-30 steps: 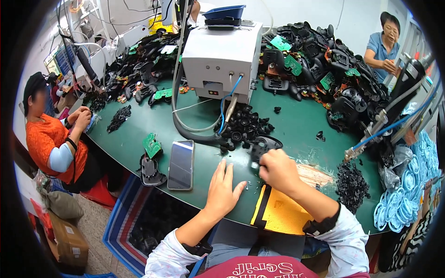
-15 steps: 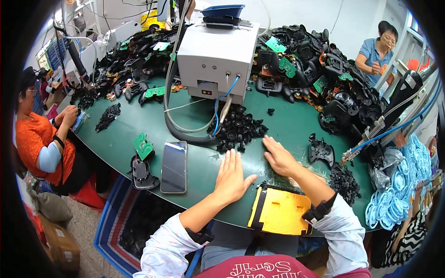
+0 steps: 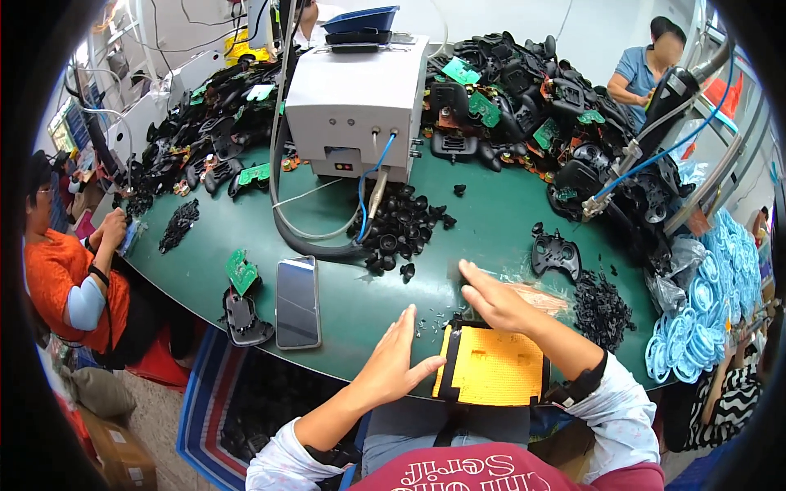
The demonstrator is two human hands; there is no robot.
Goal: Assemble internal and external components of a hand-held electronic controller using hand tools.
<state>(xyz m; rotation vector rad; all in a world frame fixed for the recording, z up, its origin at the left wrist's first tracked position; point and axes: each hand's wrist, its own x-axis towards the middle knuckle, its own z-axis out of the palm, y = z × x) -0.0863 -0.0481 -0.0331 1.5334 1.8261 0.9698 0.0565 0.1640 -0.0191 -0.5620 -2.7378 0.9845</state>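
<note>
The table (image 3: 499, 217) is green, the pad (image 3: 495, 372) yellow (black along its left edge).

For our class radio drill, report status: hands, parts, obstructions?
Left hand open, empty. Right hand open, empty. Black controller shell untouched. Small scraps between hands.

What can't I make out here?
In the head view:
Ridged yellow rectangular pad: upper right corner, hidden by the bare right forearm.
Green tabletop beneath the right hand: covered by it.
Heaped tiny black parts: too small to tell individually.
Brown cardboard box: cut off by the fisheye's dark rim.
</note>
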